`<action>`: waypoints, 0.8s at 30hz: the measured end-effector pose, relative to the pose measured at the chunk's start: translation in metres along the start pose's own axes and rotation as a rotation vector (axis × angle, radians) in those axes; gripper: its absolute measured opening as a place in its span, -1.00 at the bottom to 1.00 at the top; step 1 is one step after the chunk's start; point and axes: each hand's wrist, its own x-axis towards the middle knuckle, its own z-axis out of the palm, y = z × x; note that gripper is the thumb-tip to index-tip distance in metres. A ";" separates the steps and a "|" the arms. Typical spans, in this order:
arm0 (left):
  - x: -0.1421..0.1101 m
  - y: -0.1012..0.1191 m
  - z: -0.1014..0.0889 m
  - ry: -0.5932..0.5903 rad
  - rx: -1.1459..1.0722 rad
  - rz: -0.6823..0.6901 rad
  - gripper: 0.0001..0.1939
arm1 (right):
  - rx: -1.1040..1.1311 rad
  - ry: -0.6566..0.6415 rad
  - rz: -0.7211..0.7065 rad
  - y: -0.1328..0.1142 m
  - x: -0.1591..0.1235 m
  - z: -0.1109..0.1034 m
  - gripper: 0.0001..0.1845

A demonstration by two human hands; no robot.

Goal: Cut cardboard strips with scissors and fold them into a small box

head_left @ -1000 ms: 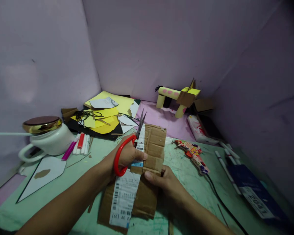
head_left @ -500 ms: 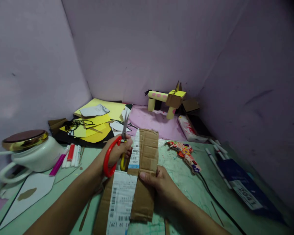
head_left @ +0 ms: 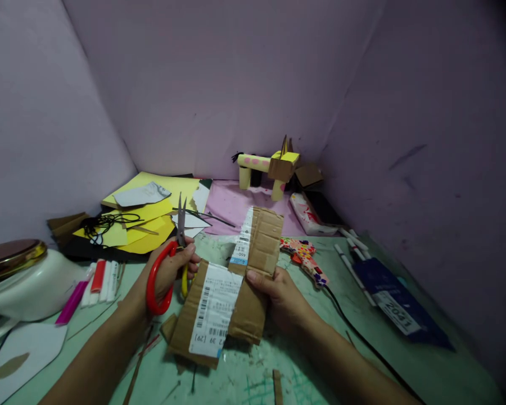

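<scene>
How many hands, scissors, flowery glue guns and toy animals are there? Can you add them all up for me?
Hands: 2, left hand and right hand
Scissors: 1 pair
Flowery glue gun: 1
Toy animal: 1
Total: 5

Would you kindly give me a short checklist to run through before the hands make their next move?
1. Scissors held securely: ok, the left hand has them by the handles.
2. Blades closed: not ok, they stand slightly apart, tips pointing away from the person.
3. Cardboard steadied: ok, the right hand grips its side, thumb on top.
4. Left fingertips off the cardboard: cannot tell, they are very close to its edge.
5. Floral glue gun apart from both hands: ok, it lies beyond the right hand.
6. Glue gun cold: cannot tell.
</scene>
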 end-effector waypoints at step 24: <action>-0.031 0.005 0.010 -0.083 0.178 0.208 -0.56 | 0.238 0.454 -0.387 -0.055 0.015 -0.029 -0.73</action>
